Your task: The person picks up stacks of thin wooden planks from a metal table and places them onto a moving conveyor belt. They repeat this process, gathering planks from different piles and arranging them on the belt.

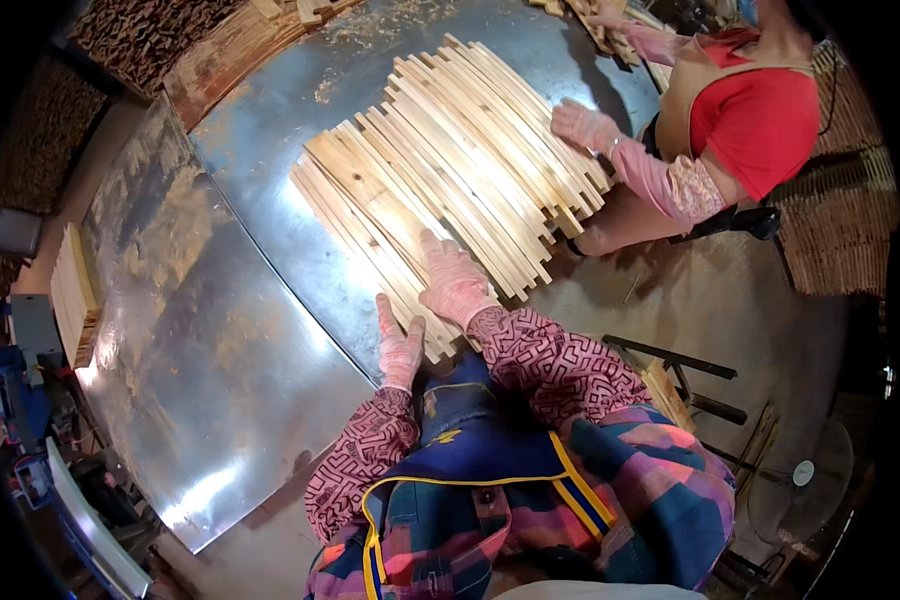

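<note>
Wooden strips [460, 150] lie side by side in a wide layer on a metal tabletop, their near ends uneven. My right hand [456, 283], in a pale pink glove, rests on the strips near their left side, fingers loosely stretched. Beside the outermost strips at the near left, my left hand [400, 345] has its forefinger pointing along their edge and its thumb apart. It wears a matching glove. A broader board [350, 175] lies among the strips near the left side. Neither hand grips anything that I can see.
Across the strips, a co-worker in red [765, 125] has one gloved hand [585, 127] at their right edge. A second metal sheet [210, 330] adjoins on the left, dusted with sawdust. A stack of boards [75, 295] stands at its far-left edge. Black metal bars [675, 360] stick out at right.
</note>
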`<state>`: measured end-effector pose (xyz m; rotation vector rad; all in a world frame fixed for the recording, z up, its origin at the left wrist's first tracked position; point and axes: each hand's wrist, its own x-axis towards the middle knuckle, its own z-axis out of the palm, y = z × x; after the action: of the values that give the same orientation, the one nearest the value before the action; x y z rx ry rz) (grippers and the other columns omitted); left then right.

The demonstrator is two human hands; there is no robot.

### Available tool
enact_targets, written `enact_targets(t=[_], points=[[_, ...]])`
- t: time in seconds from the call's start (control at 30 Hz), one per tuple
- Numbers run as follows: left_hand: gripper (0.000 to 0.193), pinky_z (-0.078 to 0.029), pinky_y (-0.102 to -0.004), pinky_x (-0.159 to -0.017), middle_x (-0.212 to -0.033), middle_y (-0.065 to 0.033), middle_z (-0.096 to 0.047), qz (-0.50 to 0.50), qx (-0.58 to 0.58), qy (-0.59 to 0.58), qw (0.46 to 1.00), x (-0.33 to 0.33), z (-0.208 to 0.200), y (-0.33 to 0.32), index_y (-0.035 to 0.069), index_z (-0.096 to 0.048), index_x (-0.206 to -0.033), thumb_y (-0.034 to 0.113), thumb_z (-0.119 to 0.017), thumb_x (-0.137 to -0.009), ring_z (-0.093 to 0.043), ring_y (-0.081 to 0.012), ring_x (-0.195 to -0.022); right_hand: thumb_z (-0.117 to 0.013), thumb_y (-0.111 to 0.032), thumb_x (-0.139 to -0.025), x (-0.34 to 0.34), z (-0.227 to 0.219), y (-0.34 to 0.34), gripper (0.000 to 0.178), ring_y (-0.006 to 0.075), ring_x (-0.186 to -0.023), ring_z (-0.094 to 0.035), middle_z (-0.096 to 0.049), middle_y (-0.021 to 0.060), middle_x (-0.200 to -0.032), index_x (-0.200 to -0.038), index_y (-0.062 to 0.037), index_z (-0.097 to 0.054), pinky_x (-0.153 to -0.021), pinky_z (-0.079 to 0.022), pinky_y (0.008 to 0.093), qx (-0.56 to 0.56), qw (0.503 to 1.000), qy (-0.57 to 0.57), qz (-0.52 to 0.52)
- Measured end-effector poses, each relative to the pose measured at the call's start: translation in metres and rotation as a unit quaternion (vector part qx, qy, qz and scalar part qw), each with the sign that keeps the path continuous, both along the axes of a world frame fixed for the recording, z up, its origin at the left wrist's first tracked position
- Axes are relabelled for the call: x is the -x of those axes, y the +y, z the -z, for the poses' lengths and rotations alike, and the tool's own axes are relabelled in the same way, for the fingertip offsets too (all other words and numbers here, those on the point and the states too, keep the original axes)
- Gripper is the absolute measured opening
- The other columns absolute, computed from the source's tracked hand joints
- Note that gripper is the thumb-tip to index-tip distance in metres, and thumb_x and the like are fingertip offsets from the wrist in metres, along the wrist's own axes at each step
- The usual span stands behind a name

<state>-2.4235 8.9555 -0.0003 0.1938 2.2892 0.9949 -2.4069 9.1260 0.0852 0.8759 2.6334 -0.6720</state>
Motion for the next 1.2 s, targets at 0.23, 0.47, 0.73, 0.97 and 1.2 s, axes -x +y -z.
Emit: enact_targets(t=[0.23,0.47,0.73,0.97,1.2], points=[[0.092,-0.051,-0.0417,-0.085,-0.117,-0.0230,-0.067,-0.062,0.057,-0.056,0.995,-0.007,-0.033,0.025,0.028,-0.006,-0.160,0.037,-0.065,-0.090,-0.068,-0.0369,-0.095,-0.069,-0.030,-0.079,-0.001,-0.022,0.064,0.086,0.0365,-0.125,-0.052,-0.051,0.0228,-0.134,-0.150,-0.0038,-0.028,-0.103,-0.046,0.0433,0.096,0.992,-0.082,-0.006],[0.097,-0.045,-0.0353,-0.100,-0.138,-0.0236,-0.054,-0.069,-0.006,0.023,0.997,-0.014,-0.011,0.033,0.021,-0.003,-0.160,0.033,-0.067,-0.089,-0.058,-0.0349,-0.119,-0.072,-0.040,-0.080,-0.003,0.014,0.079,0.069,0.0338,-0.111,-0.062,-0.059,0.0203,-0.123,-0.133,-0.0013,-0.050,-0.093,-0.052,0.0418,-0.033,0.999,0.034,-0.003],[0.099,-0.046,-0.0389,-0.099,-0.142,-0.0267,-0.050,-0.092,0.059,-0.103,0.989,-0.005,-0.033,0.020,0.019,-0.003,-0.160,0.037,-0.068,-0.087,-0.059,-0.0380,-0.119,-0.078,-0.024,-0.082,0.010,0.036,0.117,0.065,0.0266,-0.097,-0.068,-0.068,0.0197,-0.109,-0.128,0.0108,-0.049,-0.080,-0.057,0.0357,0.344,0.895,0.267,0.099],[0.085,-0.036,-0.0358,-0.111,-0.150,-0.0236,-0.043,-0.240,-0.086,-0.049,0.966,-0.073,0.012,-0.026,0.015,-0.014,-0.159,0.031,-0.065,-0.093,-0.046,-0.0330,-0.137,-0.081,-0.010,-0.079,-0.005,-0.040,0.078,0.061,0.0209,-0.090,-0.066,-0.068,0.0083,-0.104,-0.131,-0.0027,-0.050,-0.080,-0.056,0.0284,0.324,0.778,0.537,0.031],[0.077,-0.035,-0.0362,-0.113,-0.148,-0.0208,-0.046,-0.336,-0.107,0.003,0.936,-0.166,-0.023,-0.103,0.006,-0.031,-0.153,0.039,-0.063,-0.091,-0.045,-0.0317,-0.138,-0.064,-0.019,-0.094,-0.039,0.011,0.126,0.077,0.0155,-0.079,-0.059,-0.056,0.0111,-0.116,-0.155,-0.0052,-0.019,-0.075,-0.053,0.0319,0.906,0.362,0.204,0.076]])
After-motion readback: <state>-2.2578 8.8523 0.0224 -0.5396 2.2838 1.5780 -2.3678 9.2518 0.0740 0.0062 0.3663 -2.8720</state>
